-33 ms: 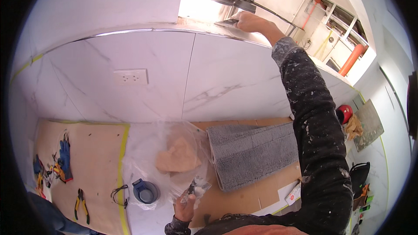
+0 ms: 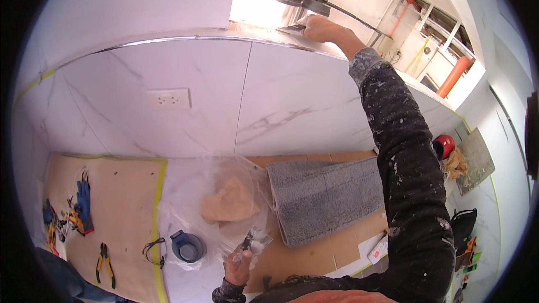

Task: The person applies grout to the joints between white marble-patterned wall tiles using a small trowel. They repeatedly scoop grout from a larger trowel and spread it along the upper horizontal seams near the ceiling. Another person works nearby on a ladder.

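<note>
Near: L hand [image 2: 238, 268] grips a small item [image 2: 247, 242], type unclear. Far, well apart: R hand [image 2: 323, 29] clamped on scraper [image 2: 293, 28], its blade at the ledge [image 2: 255, 33]. Step in hand: prob. blade work there; next stroke likely needs steady, flat pressure.

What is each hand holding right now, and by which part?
The right hand grips a thin, flat, dark-bladed tool by the end away from its tip. The left hand holds a shiny, clear-and-dark object by its near end; its kind is unclear.
</note>
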Demonstrator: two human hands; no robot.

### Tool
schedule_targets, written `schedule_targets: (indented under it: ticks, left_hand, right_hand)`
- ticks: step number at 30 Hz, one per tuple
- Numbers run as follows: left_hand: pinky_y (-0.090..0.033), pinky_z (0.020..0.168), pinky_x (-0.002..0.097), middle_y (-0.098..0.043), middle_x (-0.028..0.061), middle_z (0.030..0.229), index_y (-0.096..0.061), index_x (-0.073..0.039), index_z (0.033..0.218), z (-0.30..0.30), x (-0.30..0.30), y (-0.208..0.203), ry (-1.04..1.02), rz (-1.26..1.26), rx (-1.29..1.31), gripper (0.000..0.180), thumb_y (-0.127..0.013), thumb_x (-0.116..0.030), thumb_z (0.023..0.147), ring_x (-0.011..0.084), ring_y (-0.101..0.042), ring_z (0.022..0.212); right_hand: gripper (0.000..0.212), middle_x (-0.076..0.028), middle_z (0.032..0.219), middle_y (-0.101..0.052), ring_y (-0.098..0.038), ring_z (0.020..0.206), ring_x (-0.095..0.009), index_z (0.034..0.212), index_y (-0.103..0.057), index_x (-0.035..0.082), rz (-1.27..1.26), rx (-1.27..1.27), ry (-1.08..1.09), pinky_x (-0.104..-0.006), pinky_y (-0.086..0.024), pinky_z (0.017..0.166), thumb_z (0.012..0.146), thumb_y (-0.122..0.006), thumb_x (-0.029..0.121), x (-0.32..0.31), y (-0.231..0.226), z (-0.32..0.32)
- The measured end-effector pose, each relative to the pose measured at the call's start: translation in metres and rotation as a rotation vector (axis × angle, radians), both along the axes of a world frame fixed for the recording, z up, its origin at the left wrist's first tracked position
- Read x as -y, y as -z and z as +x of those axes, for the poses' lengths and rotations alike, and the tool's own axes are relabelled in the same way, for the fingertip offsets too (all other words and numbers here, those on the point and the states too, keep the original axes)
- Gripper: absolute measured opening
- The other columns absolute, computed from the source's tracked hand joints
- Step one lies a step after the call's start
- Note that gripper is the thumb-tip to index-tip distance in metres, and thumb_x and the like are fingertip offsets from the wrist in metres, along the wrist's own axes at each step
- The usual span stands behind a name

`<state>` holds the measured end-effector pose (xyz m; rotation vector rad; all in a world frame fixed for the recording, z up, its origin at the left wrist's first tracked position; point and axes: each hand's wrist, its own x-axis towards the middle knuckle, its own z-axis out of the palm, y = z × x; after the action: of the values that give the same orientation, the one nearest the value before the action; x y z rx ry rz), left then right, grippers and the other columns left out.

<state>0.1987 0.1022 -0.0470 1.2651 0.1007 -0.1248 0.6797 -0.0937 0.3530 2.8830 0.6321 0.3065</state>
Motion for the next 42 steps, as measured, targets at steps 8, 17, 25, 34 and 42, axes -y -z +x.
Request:
schedule_targets:
  ticks: [8, 17, 25, 34, 42]
  left_hand:
    - [-0.048, 0.088, 0.0315, -0.067, 0.0126, 0.106, -0.054, 0.007, 0.126, 0.012, 0.0, -0.013, -0.029, 0.06, 0.114, 0.046, -0.056, -0.029, 0.096, 0.0188, -0.061, 0.099]
    - [-0.048, 0.088, 0.0315, -0.066, 0.0087, 0.104, -0.06, 0.005, 0.114, 0.016, 0.008, 0.0, -0.04, 0.0, 0.029, 0.051, -0.054, -0.043, 0.097, 0.0169, -0.061, 0.098]
    - [-0.047, 0.083, 0.0282, -0.066, 0.0071, 0.101, -0.059, 0.005, 0.116, 0.017, 0.004, -0.009, -0.001, 0.105, 0.074, 0.047, -0.054, -0.039, 0.097, 0.0134, -0.059, 0.094]
    - [-0.045, 0.071, 0.0244, -0.062, 0.0009, 0.094, -0.055, 0.004, 0.123, 0.018, 0.003, -0.026, 0.056, 0.07, 0.066, 0.045, -0.055, -0.033, 0.098, 0.0081, -0.053, 0.079]
    - [-0.039, 0.061, 0.0183, -0.058, -0.0027, 0.089, -0.048, 0.003, 0.134, 0.01, 0.005, -0.009, 0.005, -0.083, -0.058, 0.052, -0.059, -0.031, 0.097, 0.0022, -0.047, 0.071]
  right_hand:
    - [0.037, -0.022, 0.104, -0.066, -0.063, 0.097, -0.035, 0.12, -0.063, -0.001, -0.037, -0.13, -0.106, -0.0412, -0.047, 0.089, 0.09, -0.051, 0.017, 0.038, -0.038, -0.094]
    - [0.038, -0.027, 0.111, -0.062, -0.061, 0.101, -0.038, 0.122, -0.06, -0.002, 0.066, 0.031, -0.086, -0.042, -0.046, 0.091, 0.091, -0.054, 0.019, 0.002, -0.018, -0.003]
    - [0.04, -0.025, 0.11, -0.064, -0.061, 0.104, -0.037, 0.124, -0.061, 0.003, 0.02, 0.026, -0.246, -0.041, -0.046, 0.093, 0.087, -0.052, 0.016, -0.01, -0.004, -0.036]
    - [0.037, -0.023, 0.103, -0.065, -0.062, 0.099, -0.034, 0.122, -0.061, 0.0, 0.045, 0.08, -0.241, -0.0408, -0.048, 0.088, 0.09, -0.055, 0.018, 0.013, -0.042, -0.059]
    - [0.038, -0.03, 0.113, -0.06, -0.06, 0.105, -0.038, 0.113, -0.06, -0.01, 0.068, 0.049, -0.124, -0.0423, -0.047, 0.091, 0.087, -0.052, 0.017, -0.036, -0.008, 0.0]
